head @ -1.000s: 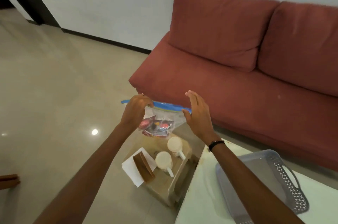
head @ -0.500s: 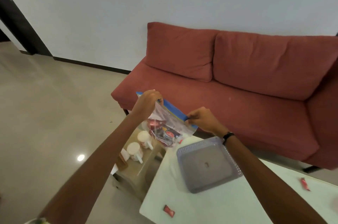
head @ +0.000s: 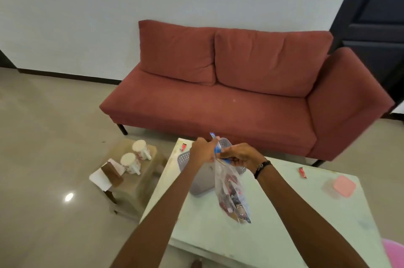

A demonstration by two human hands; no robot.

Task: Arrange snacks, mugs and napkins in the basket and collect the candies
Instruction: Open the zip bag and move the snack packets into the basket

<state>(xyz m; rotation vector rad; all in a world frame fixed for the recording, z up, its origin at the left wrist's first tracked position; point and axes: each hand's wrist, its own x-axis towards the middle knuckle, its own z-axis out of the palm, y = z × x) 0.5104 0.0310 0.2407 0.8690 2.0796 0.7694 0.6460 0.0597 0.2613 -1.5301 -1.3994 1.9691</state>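
Note:
A clear zip bag of snacks point(head: 232, 195) with a blue seal hangs over the white table point(head: 273, 213). My left hand point(head: 202, 151) and my right hand point(head: 239, 155) both pinch its top edge, close together. Behind the bag a grey perforated basket point(head: 202, 182) sits on the table, partly hidden by my arms. Two white mugs point(head: 135, 157) and a stack of napkins point(head: 109, 174) rest on a low stool point(head: 135, 186) to the left. Red candies lie on the table, one candy point(head: 302, 172) at the right and another candy point(head: 182, 147) at the far left corner.
A pink-lidded container point(head: 342, 185) sits at the table's right side. A red sofa point(head: 229, 97) stands behind the table against the wall. A dark door point(head: 376, 16) is at the right. A pink object point(head: 393, 252) shows at the bottom right.
My hands carried the snack bag from above the stool to above the table and basket. They came closer together on the bag's top, and the bag now hangs lengthwise.

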